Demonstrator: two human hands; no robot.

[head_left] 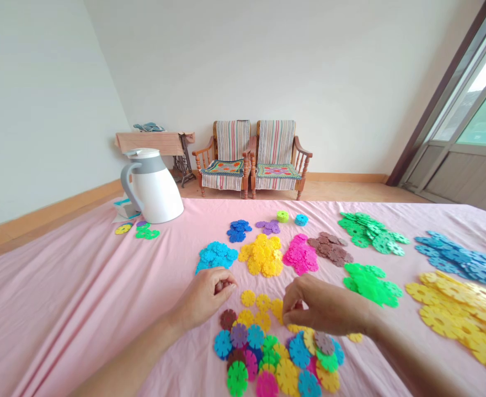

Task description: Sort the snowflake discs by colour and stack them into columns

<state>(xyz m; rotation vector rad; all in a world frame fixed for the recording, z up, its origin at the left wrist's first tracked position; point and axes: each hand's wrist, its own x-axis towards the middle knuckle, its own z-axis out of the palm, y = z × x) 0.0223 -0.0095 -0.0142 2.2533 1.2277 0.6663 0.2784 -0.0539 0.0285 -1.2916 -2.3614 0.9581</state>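
Note:
My left hand (212,293) is closed just in front of the cyan pile (217,255) of notched plastic snowflake discs. Whether its curled fingers hold anything is hidden. My right hand (315,303) pinches at the edge of a yellow snowflake disc (276,311), low over the cloth. Loose yellow discs (248,298) lie between the hands. Nearest me is a mixed heap whose discs include a purple one (239,335), a green one (237,378) and a pink one (266,384). Beyond the hands are a yellow pile (261,255), a pink pile (300,255) and a brown pile (331,248).
Green piles (370,231), a blue pile (460,255) and large yellow discs (462,314) spread along the right. Farther back stand small lime (282,216) and blue stacks (301,220). A white jug (155,190) stands back left on the pink cloth (81,309). Two chairs (276,149) are beyond.

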